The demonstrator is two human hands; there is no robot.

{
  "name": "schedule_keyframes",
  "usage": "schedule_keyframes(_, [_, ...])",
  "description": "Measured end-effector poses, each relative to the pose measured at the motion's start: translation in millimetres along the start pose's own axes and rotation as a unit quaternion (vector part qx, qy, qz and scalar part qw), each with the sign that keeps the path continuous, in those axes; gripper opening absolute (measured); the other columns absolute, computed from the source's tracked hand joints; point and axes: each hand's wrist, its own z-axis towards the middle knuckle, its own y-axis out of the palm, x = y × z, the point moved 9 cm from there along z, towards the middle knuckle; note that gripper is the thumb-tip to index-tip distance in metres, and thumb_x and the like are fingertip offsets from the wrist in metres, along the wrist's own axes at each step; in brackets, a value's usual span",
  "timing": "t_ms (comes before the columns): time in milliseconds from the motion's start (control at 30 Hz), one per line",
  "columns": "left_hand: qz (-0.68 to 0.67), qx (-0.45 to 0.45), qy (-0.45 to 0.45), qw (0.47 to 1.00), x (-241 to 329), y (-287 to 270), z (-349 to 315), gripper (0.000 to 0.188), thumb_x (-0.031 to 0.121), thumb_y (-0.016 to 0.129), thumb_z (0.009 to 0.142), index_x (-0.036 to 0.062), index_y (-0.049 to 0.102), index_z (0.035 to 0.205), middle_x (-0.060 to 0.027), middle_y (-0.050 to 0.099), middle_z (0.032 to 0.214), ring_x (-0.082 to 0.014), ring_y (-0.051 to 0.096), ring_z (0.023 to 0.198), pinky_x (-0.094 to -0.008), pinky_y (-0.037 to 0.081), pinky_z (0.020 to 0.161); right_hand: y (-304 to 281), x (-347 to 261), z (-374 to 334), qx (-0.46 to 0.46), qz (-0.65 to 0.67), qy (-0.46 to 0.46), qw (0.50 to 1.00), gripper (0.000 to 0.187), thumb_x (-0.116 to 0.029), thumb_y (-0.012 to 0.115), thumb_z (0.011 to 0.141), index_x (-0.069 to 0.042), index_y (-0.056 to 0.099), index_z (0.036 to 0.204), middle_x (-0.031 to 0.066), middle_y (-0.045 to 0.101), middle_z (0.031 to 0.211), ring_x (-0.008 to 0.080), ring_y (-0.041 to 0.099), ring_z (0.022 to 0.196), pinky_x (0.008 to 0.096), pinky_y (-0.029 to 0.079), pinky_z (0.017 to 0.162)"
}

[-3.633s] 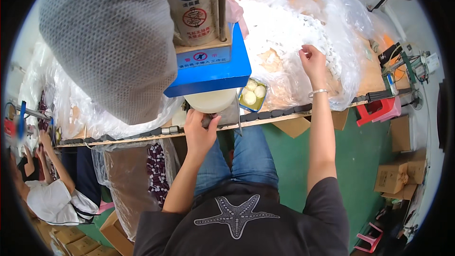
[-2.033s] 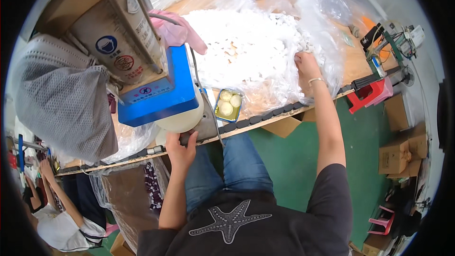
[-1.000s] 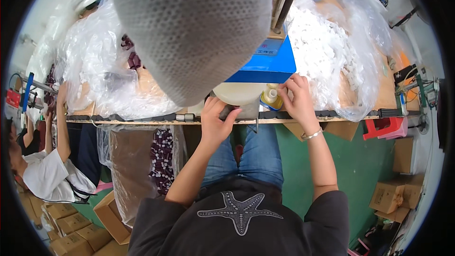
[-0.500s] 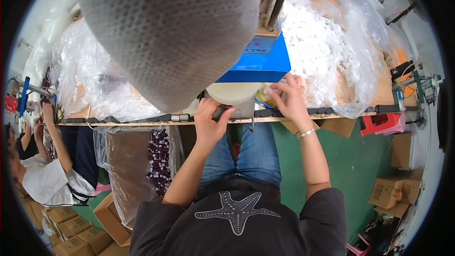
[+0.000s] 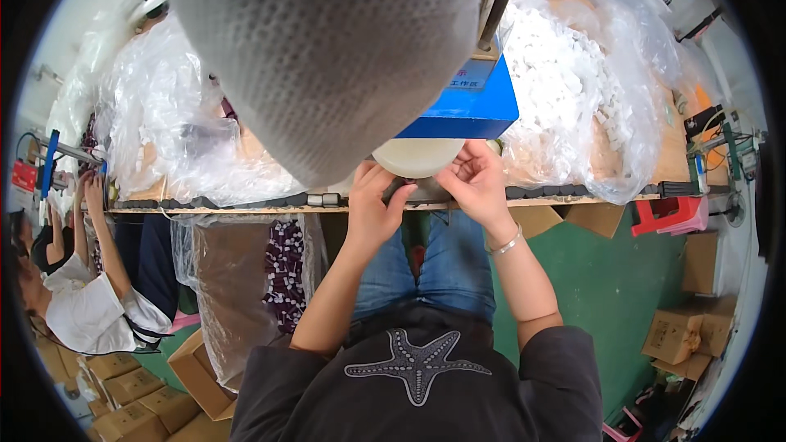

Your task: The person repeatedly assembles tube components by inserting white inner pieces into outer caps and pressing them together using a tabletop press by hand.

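Note:
Under a blue machine housing (image 5: 479, 106), a round cream-coloured disc (image 5: 417, 160) stands at the bench edge. Just left of and below it, my left hand (image 5: 372, 203) is closed, thumb and fingers pinching a small dark piece (image 5: 395, 188). To the disc's right, my right hand (image 5: 476, 187) has its fingers curled and its thumb tip close to the left hand's. What the right fingers hold, if anything, is hidden. The two hands nearly meet below the disc.
A grey knitted shape (image 5: 327, 49) blocks the upper middle. Many small white parts (image 5: 553, 82) are heaped at the right; clear plastic sheeting (image 5: 196, 131) covers the left bench. Below stands a lined carton with purple-and-white pieces (image 5: 284, 270). A co-worker (image 5: 98, 295) sits far left.
My right hand has moved left, from the spot right of the disc to beside my left hand, its fingers curling in. My left hand keeps its pinch beneath the disc.

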Motion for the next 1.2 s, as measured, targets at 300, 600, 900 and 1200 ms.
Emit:
schedule_keyframes(300, [0.019,0.072,-0.028,0.997,2.5,3.2,-11.9,0.021,0.002,0.075,0.071,0.0023,0.061,0.086,-0.0099,0.061,0.083,-0.0306,0.056,0.082,-0.0386,0.044,0.07,3.6,8.9,-4.1,-0.026,-0.114,0.0,0.993,0.034,0.002,0.068,0.085,0.004,0.054,0.115,0.0067,0.067,0.102,0.008,0.062,0.088,0.0216,0.05,0.075])
schedule_keyframes(600, [0.046,0.072,-0.014,0.996,1.1,2.5,-13.3,0.023,0.001,0.075,0.071,0.0022,0.056,0.084,-0.0115,0.058,0.081,-0.0315,0.054,0.076,-0.0392,0.043,0.066,7.2,12.9,-2.4,-0.046,-0.085,0.013,0.995,0.034,0.005,0.068,0.081,0.002,0.057,0.113,0.0035,0.067,0.098,0.0052,0.06,0.081,0.0202,0.049,0.073])
schedule_keyframes(900, [-0.004,0.023,-0.062,0.998,-5.8,5.5,-8.1,0.021,0.001,0.073,0.072,0.0012,0.058,0.085,-0.0123,0.059,0.082,-0.0319,0.054,0.075,-0.0397,0.044,0.066,5.0,16.1,1.3,0.001,0.003,0.041,0.999,0.034,0.005,0.069,0.081,0.001,0.058,0.113,0.0024,0.067,0.098,0.0048,0.06,0.081,0.0205,0.049,0.073])
schedule_keyframes(1200, [0.052,0.041,-0.005,0.998,-4.9,3.0,-13.3,0.025,-0.002,0.071,0.067,0.0012,0.057,0.087,-0.0121,0.059,0.084,-0.0325,0.053,0.081,-0.0415,0.044,0.07,13.8,21.1,-1.3,-0.058,-0.263,0.033,0.963,0.028,-0.003,0.075,0.076,0.001,0.062,0.101,-0.0013,0.063,0.077,0.0044,0.055,0.068,0.0206,0.046,0.063])
